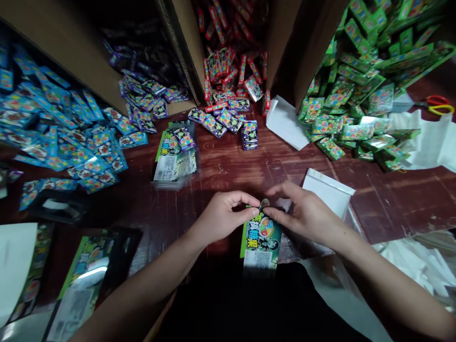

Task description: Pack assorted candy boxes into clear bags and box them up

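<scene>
A candy package (pixel 261 237) with green and black print and Chinese lettering stands close to my body, its upper edge between my hands. My left hand (pixel 223 216) pinches that upper edge with thumb and forefinger. From the other side my right hand (pixel 306 216) has its thumb on the same edge, with the other fingers curled behind; its forefinger is raised a little and blurred. A small shiny clear piece shows between the fingertips, too small to make out. Farther forward lies a stack of similar packages (pixel 166 167) with a small purple candy box (pixel 184 138) on top.
Cartons spill blue boxes (pixel 96 156), purple boxes (pixel 149 102), red boxes (pixel 231 71) and green boxes (pixel 331 124) onto the table (pixel 228 166). A white tray (pixel 327 190) lies right of my hands. A black tape dispenser-like object (pixel 59 206) and scissors (pixel 440 105) sit at the sides.
</scene>
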